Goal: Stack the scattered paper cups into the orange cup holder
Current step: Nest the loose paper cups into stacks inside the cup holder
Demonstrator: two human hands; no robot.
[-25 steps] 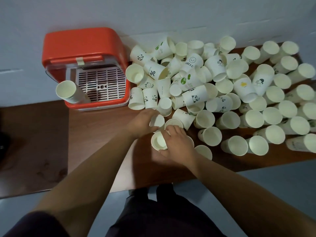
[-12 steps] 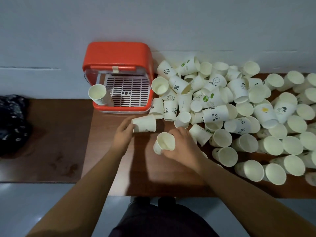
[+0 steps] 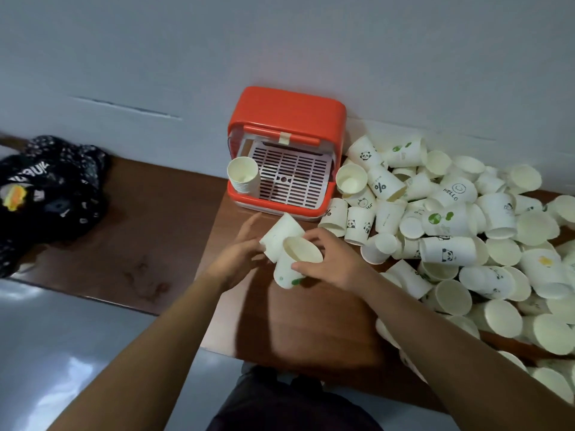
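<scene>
Head view: your left hand [image 3: 236, 259] clamps plain paper cup [image 3: 280, 234]; right hand [image 3: 333, 262] fingers [image 3: 314, 235] clamp green-printed paper cup [image 3: 295, 262], angled for nesting.

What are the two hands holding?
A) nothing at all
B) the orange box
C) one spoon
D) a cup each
D: the left hand grips a plain cup and the right hand grips a green-marked cup.
</scene>
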